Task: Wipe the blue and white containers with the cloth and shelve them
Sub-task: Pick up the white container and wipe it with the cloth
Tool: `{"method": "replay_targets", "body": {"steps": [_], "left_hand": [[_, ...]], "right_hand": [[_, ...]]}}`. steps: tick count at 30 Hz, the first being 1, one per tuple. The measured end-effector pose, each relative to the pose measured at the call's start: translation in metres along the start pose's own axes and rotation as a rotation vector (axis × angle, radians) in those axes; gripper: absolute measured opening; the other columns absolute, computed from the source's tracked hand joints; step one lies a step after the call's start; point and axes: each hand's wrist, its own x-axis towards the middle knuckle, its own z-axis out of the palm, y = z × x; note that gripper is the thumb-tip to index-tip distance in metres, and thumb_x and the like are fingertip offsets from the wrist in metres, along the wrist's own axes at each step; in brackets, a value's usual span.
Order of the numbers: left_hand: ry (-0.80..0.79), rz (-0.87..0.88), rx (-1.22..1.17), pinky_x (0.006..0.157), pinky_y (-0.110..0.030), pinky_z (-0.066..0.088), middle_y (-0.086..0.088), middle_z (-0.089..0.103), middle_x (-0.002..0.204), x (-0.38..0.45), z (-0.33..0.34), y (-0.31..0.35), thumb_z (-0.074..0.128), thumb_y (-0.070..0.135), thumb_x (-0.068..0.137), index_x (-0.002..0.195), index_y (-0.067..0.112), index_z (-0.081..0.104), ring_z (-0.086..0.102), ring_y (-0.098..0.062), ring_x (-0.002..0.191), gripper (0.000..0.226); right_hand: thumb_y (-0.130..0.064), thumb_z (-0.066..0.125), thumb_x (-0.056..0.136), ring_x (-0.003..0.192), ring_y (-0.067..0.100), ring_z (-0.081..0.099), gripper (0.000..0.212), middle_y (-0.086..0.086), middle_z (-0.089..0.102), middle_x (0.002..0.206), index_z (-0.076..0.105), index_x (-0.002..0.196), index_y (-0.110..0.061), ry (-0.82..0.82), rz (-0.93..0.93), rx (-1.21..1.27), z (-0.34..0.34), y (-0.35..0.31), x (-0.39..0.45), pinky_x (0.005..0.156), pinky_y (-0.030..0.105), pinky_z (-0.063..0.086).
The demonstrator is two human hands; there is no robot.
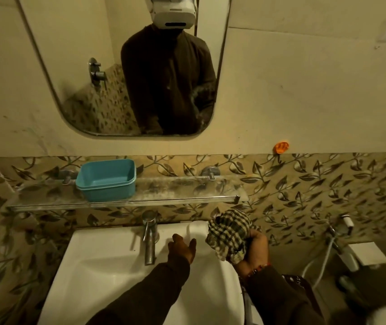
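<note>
The blue container (106,179) stands open and empty on the left part of the glass shelf (187,197) above the sink. A white container (196,228) rests on the back right of the white sink (98,266), partly hidden by the cloth and hard to tell from the basin. My left hand (181,248) hovers just in front of it with fingers apart and nothing in it. Right of it, my right hand (255,250) is closed around a bunched checked cloth (230,234), held against the white container's right side.
A steel tap (150,235) rises at the sink's back, left of my left hand. A mirror (89,95) hangs above the shelf. On the wall to the right are an orange hook (281,147) and a hand spray with hose (335,240).
</note>
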Motion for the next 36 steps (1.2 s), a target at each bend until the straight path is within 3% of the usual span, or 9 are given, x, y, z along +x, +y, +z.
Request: {"method": "replay_targets", "body": {"steps": [3, 7, 11, 14, 18, 23, 28, 31, 36], "left_hand": [[-0.007, 0.015, 0.102, 0.107, -0.044, 0.045, -0.022, 0.054, 0.139, 0.009, 0.008, -0.002, 0.067, 0.035, 0.094, 0.138, 0.003, 0.044, 0.052, -0.039, 0.129, 0.059], [0.022, 0.092, 0.183, 0.103, -0.041, 0.048, -0.018, 0.063, 0.129, 0.017, 0.010, -0.002, 0.062, 0.019, 0.097, 0.127, 0.004, 0.054, 0.059, -0.034, 0.122, 0.034], [0.078, 0.152, 0.128, 0.094, -0.038, 0.052, -0.016, 0.069, 0.116, 0.014, -0.001, 0.002, 0.059, 0.020, 0.099, 0.117, 0.006, 0.062, 0.065, -0.031, 0.108, 0.024], [0.079, 0.122, -0.133, 0.081, -0.046, 0.062, -0.011, 0.065, 0.112, -0.004, -0.013, 0.003, 0.058, 0.022, 0.100, 0.113, 0.012, 0.059, 0.066, -0.029, 0.095, 0.017], [-0.141, -0.018, -0.743, 0.063, -0.039, 0.063, -0.013, 0.065, 0.122, -0.042, -0.022, 0.000, 0.047, 0.028, 0.105, 0.115, 0.019, 0.059, 0.068, -0.032, 0.101, 0.018], [-0.542, -0.072, -1.354, 0.092, -0.059, 0.055, -0.026, 0.069, 0.128, -0.074, -0.047, 0.004, 0.053, 0.051, 0.093, 0.121, 0.011, 0.073, 0.067, -0.043, 0.118, 0.053], [-0.719, -0.081, -1.290, 0.102, -0.062, 0.050, -0.021, 0.066, 0.135, -0.087, -0.079, 0.011, 0.051, 0.069, 0.088, 0.126, 0.015, 0.072, 0.065, -0.039, 0.122, 0.069], [-0.695, -0.092, -1.313, 0.084, -0.051, 0.061, -0.021, 0.074, 0.122, -0.092, -0.092, 0.012, 0.067, 0.056, 0.081, 0.116, 0.009, 0.077, 0.073, -0.036, 0.110, 0.060], [-0.716, -0.078, -1.304, 0.091, -0.049, 0.058, -0.021, 0.067, 0.134, -0.103, -0.107, 0.013, 0.061, 0.058, 0.090, 0.129, 0.009, 0.069, 0.067, -0.037, 0.120, 0.063]], "right_hand": [[-0.017, 0.032, 0.084, 0.092, 0.039, 0.063, 0.043, 0.024, 0.073, 0.086, 0.063, 0.106, 0.002, 0.004, 0.011, -0.005, -0.006, -0.002, 0.006, 0.080, 0.046, 0.053], [-0.013, 0.035, 0.079, 0.080, 0.038, 0.069, 0.039, 0.023, 0.074, 0.084, 0.065, 0.101, 0.000, -0.013, 0.019, -0.024, -0.012, -0.003, 0.015, 0.066, 0.044, 0.059], [-0.011, 0.038, 0.072, 0.085, 0.038, 0.066, 0.037, 0.021, 0.074, 0.081, 0.065, 0.096, -0.002, -0.033, 0.048, -0.035, -0.013, 0.004, 0.024, 0.072, 0.046, 0.054], [-0.013, 0.040, 0.071, 0.090, 0.040, 0.068, 0.043, 0.024, 0.073, 0.094, 0.070, 0.098, 0.000, -0.060, 0.121, -0.130, -0.009, 0.015, 0.028, 0.080, 0.048, 0.053], [-0.011, 0.047, 0.083, 0.103, 0.037, 0.062, 0.041, 0.022, 0.064, 0.114, 0.058, 0.122, -0.003, -0.033, 0.022, -0.450, 0.001, 0.029, 0.029, 0.083, 0.046, 0.051], [0.000, 0.053, 0.088, 0.102, 0.011, 0.059, 0.050, -0.003, 0.059, 0.113, 0.043, 0.118, -0.038, -0.242, -0.438, -1.116, 0.019, 0.033, 0.015, 0.085, 0.037, 0.056], [-0.019, 0.057, 0.092, 0.108, 0.011, 0.058, 0.041, -0.011, 0.062, 0.113, 0.044, 0.129, -0.029, -0.413, -0.652, -1.587, 0.040, 0.045, -0.012, 0.094, 0.033, 0.051], [-0.038, 0.052, 0.093, 0.122, 0.016, 0.049, 0.048, 0.002, 0.055, 0.134, 0.043, 0.138, -0.023, -0.473, -0.818, -1.839, 0.046, 0.056, -0.029, 0.104, 0.028, 0.039], [-0.049, 0.043, 0.092, 0.128, 0.029, 0.037, 0.058, 0.006, 0.048, 0.140, 0.032, 0.142, -0.023, -0.458, -0.926, -2.252, 0.050, 0.058, -0.047, 0.105, 0.044, 0.031]]}}
